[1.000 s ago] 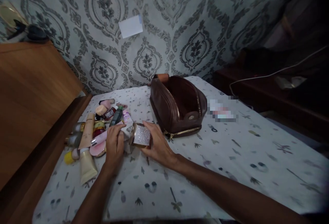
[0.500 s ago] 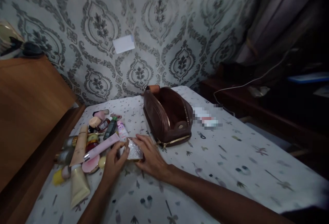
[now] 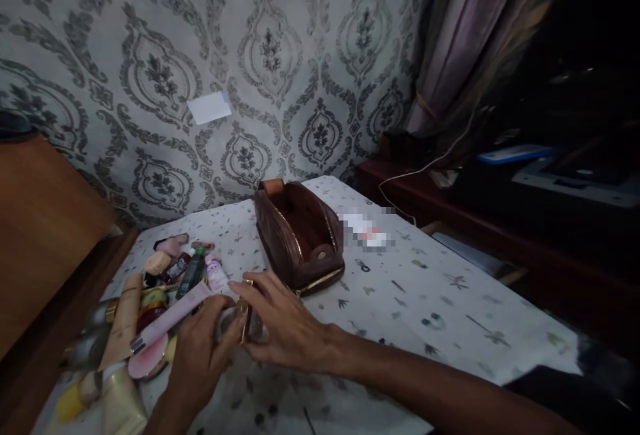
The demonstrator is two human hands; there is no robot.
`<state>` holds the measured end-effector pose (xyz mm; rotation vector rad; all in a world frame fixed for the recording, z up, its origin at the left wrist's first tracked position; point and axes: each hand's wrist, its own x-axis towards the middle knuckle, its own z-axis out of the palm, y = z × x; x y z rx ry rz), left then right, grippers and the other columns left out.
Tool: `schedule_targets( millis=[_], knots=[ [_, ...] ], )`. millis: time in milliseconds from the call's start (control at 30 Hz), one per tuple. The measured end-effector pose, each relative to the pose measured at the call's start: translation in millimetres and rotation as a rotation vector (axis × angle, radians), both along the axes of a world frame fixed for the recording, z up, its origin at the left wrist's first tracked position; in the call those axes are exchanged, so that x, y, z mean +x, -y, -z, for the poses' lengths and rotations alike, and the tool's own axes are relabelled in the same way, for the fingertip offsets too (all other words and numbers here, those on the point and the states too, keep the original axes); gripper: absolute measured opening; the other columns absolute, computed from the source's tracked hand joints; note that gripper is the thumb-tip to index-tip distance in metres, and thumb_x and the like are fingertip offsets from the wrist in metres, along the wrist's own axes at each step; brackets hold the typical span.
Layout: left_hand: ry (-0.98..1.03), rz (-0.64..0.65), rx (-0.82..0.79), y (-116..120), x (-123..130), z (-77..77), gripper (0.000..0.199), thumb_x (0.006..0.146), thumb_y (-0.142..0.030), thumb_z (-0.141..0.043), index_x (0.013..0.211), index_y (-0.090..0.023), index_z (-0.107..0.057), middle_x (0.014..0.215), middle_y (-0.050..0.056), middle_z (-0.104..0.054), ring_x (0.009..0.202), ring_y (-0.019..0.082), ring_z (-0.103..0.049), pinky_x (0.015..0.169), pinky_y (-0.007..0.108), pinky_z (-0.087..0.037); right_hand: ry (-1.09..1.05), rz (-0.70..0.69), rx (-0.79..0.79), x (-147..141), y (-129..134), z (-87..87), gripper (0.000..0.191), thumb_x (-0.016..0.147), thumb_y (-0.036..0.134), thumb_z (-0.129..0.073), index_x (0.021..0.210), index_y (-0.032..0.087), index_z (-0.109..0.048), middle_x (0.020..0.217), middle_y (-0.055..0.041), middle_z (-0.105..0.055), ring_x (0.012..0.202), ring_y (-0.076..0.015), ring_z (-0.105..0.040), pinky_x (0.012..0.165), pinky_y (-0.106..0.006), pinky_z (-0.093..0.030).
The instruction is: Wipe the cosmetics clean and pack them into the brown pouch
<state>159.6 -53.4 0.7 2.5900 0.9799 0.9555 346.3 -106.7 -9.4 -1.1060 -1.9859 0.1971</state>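
Note:
In the head view, a small gold-edged case (image 3: 245, 312) is held up between both hands, its narrow side turned toward me. My left hand (image 3: 203, 342) grips it from the left, thumb against its near side. My right hand (image 3: 287, 322) has its fingers curled over the top and right side. Just beyond them stands a brown leather toiletry bag (image 3: 280, 248), unzipped. Beside my left hand lie a pink tube (image 3: 173, 315), a peach tube (image 3: 123, 322), a round pink compact (image 3: 149, 355) and a cream tube (image 3: 123, 398).
Several more cosmetics, among them a dark green bottle (image 3: 191, 274) and a yellow-capped bottle (image 3: 73, 402), lie in the pile at left. A blurred-out packet (image 3: 370, 230) is right of the bag. A wooden panel (image 3: 50, 222) borders the left side; a cable (image 3: 425, 170) runs at right.
The case has turned from its glittery silver face to its gold edge, with both hands still on it. The view has swung right, so everything sits further left in the picture.

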Motion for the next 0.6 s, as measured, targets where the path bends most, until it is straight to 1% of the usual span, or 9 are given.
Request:
schedule_targets(
  millis=[67, 167, 233, 300, 333, 400, 500, 533, 600],
  knots=[
    [-0.065, -0.004, 0.056, -10, -5, 16.3, 0.02, 0.097, -0.031, -0.045, 0.101, -0.021, -0.062, 0.089, 0.004, -0.073, 0.082, 0.021, -0.07, 0.071, 0.031, -0.054, -0.063, -0.012, -0.004, 11, 2, -2.5, 0.082, 0.078, 0.026, -0.067, 0.151, 0.018, -0.03, 0.138, -0.0161, -0.047, 0.129, -0.0284, -0.043, 0.106, -0.046, -0.043],
    [-0.232, -0.015, 0.188, -23, -9, 41.4, 0.022, 0.095, -0.03, -0.046, 0.098, -0.02, -0.066, 0.092, 0.009, -0.073, 0.087, 0.029, -0.069, 0.077, 0.043, -0.055, -0.119, -0.042, 0.025, 26, 4, -5.3, 0.085, 0.08, 0.025, -0.066, 0.154, 0.019, -0.024, 0.144, -0.0164, -0.046, 0.135, -0.028, -0.041, 0.111, -0.047, -0.038],
    [-0.279, 0.022, 0.245, -24, -8, 43.0, 0.022, 0.092, -0.032, -0.051, 0.104, -0.02, -0.066, 0.1, 0.012, -0.072, 0.094, 0.033, -0.068, 0.08, 0.05, -0.056, -0.124, -0.061, 0.026, 35, 7, -7.4, 0.089, 0.08, 0.025, -0.068, 0.155, 0.019, -0.02, 0.148, -0.0167, -0.044, 0.138, -0.0282, -0.04, 0.113, -0.047, -0.036],
    [-0.214, 0.058, 0.217, -19, -3, 26.3, 0.03, 0.093, -0.032, -0.053, 0.12, -0.022, -0.06, 0.118, 0.014, -0.068, 0.109, 0.033, -0.065, 0.088, 0.051, -0.056, -0.124, -0.07, 0.001, 41, 8, -10.5, 0.095, 0.079, 0.026, -0.07, 0.157, 0.018, -0.016, 0.151, -0.0175, -0.041, 0.14, -0.0289, -0.038, 0.114, -0.046, -0.035],
    [-0.167, 0.074, 0.161, -14, 1, 12.4, 0.035, 0.094, -0.032, -0.052, 0.129, -0.025, -0.054, 0.127, 0.014, -0.064, 0.118, 0.031, -0.062, 0.094, 0.049, -0.055, -0.125, -0.076, -0.013, 43, 9, -12.7, 0.098, 0.079, 0.026, -0.071, 0.158, 0.018, -0.013, 0.152, -0.0179, -0.039, 0.141, -0.0294, -0.037, 0.115, -0.046, -0.035],
    [-0.121, 0.176, 0.042, -6, 11, -20.3, 0.047, 0.096, -0.032, -0.051, 0.142, -0.03, -0.043, 0.141, 0.012, -0.056, 0.13, 0.027, -0.055, 0.102, 0.044, -0.053, -0.127, -0.099, -0.032, 47, 10, -18.5, 0.104, 0.079, 0.026, -0.072, 0.159, 0.018, -0.006, 0.154, -0.0182, -0.037, 0.143, -0.0299, -0.036, 0.115, -0.045, -0.034],
    [-0.184, 0.341, 0.034, -1, 27, -61.6, 0.065, 0.091, -0.038, -0.061, 0.15, -0.036, -0.035, 0.151, 0.01, -0.049, 0.137, 0.03, -0.049, 0.103, 0.043, -0.053, -0.14, -0.146, -0.053, 53, 11, -29.6, 0.11, 0.078, 0.026, -0.073, 0.16, 0.02, 0.0, 0.155, -0.0177, -0.037, 0.143, -0.0302, -0.036, 0.117, -0.045, -0.032],
    [-0.215, 0.376, 0.046, -1, 32, -69.9, 0.069, 0.089, -0.039, -0.065, 0.151, -0.038, -0.034, 0.151, 0.009, -0.048, 0.136, 0.031, -0.05, 0.102, 0.043, -0.054, -0.156, -0.151, -0.068, 56, 12, -33.2, 0.112, 0.077, 0.026, -0.075, 0.16, 0.021, 0.0, 0.155, -0.0175, -0.037, 0.143, -0.0301, -0.037, 0.117, -0.045, -0.032],
    [-0.251, 0.406, 0.057, -5, 38, -78.3, 0.073, 0.085, -0.039, -0.07, 0.15, -0.04, -0.036, 0.15, 0.007, -0.05, 0.133, 0.031, -0.053, 0.101, 0.042, -0.055, -0.195, -0.146, -0.108, 61, 12, -39.0, 0.115, 0.074, 0.025, -0.078, 0.16, 0.022, -0.001, 0.156, -0.0174, -0.035, 0.144, -0.03, -0.036, 0.117, -0.044, -0.033]
  ],
)
